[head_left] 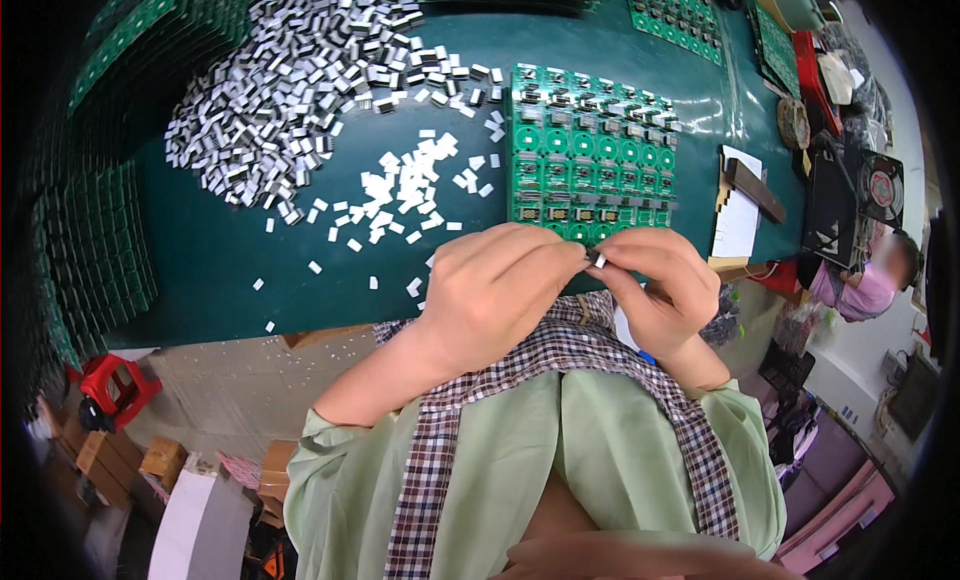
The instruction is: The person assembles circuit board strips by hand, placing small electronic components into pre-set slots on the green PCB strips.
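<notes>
My left hand and my right hand meet at the table's front edge, their fingertips pinched together. Between them is a small dark part with a white face, mostly covered by the fingers. Just beyond the fingertips lies a green circuit board panel with rows of round boards and small components. To its left, small white pads lie scattered on the green tabletop. Farther left is a large heap of small black-and-white blocks.
Stacked green circuit boards line the left side. Another board panel lies at the far right. A dark bar rests on white paper at the right. A red stool stands below left. Another person is at the far right.
</notes>
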A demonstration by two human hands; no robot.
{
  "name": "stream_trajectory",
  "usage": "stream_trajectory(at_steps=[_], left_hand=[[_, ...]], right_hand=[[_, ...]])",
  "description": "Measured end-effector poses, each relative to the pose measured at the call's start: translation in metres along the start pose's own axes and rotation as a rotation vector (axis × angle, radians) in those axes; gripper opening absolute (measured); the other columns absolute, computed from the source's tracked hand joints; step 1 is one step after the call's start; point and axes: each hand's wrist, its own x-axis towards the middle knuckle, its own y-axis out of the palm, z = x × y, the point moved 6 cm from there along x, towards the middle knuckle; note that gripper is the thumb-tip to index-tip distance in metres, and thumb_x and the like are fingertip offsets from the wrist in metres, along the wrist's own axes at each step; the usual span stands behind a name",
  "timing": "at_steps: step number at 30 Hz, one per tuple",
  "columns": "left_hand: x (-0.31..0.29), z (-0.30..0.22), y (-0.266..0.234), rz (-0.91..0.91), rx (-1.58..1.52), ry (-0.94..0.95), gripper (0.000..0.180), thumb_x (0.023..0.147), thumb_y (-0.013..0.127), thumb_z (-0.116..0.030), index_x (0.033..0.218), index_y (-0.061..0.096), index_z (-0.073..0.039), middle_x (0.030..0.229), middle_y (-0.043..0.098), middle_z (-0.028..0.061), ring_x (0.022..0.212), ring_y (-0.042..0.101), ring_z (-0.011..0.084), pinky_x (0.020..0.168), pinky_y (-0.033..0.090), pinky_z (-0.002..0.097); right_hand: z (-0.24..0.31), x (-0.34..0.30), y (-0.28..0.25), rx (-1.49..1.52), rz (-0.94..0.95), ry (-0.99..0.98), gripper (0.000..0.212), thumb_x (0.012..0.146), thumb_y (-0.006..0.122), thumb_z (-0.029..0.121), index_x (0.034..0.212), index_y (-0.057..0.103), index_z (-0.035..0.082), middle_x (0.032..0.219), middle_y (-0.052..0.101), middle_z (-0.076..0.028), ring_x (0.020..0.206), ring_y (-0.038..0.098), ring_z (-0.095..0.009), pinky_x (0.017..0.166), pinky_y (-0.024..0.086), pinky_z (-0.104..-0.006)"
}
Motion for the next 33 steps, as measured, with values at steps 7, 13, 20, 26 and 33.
stream_trajectory(at_steps=[7, 13, 20, 26, 33], left_hand=[[0.034, 0.026, -0.039, 0.092, 0.438, -0.086, 0.018, 0.08, 0.055, 0.006, 0.096, 0.062, 0.0, 0.093, 0.062, 0.0126, 0.085, 0.06, 0.0304, 0.074, 0.049, 0.0348], [0.036, 0.074, -0.06, 0.169, 0.88, -0.198, 0.032, 0.072, 0.049, 0.011, 0.103, 0.056, 0.004, 0.097, 0.054, 0.0149, 0.092, 0.053, 0.031, 0.08, 0.045, 0.0383], [0.037, 0.07, -0.064, 0.118, 0.896, -0.15, 0.016, 0.083, 0.054, 0.003, 0.098, 0.058, 0.002, 0.092, 0.057, 0.0151, 0.084, 0.057, 0.0313, 0.073, 0.046, 0.037], [0.033, 0.045, -0.061, 0.065, 0.281, -0.293, 0.017, 0.081, 0.054, 0.008, 0.097, 0.061, 0.007, 0.094, 0.058, 0.0107, 0.08, 0.062, 0.0206, 0.073, 0.049, 0.0278], [-0.008, 0.043, -0.03, -0.112, -0.74, -0.631, 0.016, 0.085, 0.053, 0.009, 0.099, 0.06, 0.01, 0.103, 0.056, 0.012, 0.09, 0.062, 0.0176, 0.081, 0.051, 0.0264]], right_hand=[[-0.025, 0.011, -0.023, -0.147, 0.07, 0.043, 0.022, 0.066, 0.073, -0.004, 0.087, 0.068, 0.001, 0.084, 0.066, -0.012, 0.072, 0.065, -0.021, 0.063, 0.052, -0.0287], [-0.029, 0.004, -0.019, -0.369, 0.168, -0.029, 0.018, 0.068, 0.071, -0.002, 0.085, 0.065, 0.002, 0.083, 0.063, -0.008, 0.07, 0.064, -0.023, 0.06, 0.052, -0.0307], [-0.025, 0.007, -0.019, -0.42, 0.205, -0.073, 0.019, 0.068, 0.069, -0.004, 0.086, 0.065, 0.002, 0.082, 0.061, -0.008, 0.067, 0.063, -0.023, 0.056, 0.05, -0.0307], [-0.024, 0.006, -0.018, -0.444, 0.204, -0.099, 0.02, 0.067, 0.068, -0.003, 0.086, 0.065, 0.002, 0.082, 0.061, -0.007, 0.067, 0.063, -0.022, 0.056, 0.05, -0.0306], [-0.021, 0.007, -0.016, -0.473, 0.224, -0.127, 0.021, 0.065, 0.067, -0.002, 0.086, 0.064, 0.002, 0.082, 0.06, -0.007, 0.069, 0.063, -0.022, 0.056, 0.051, -0.0301]])
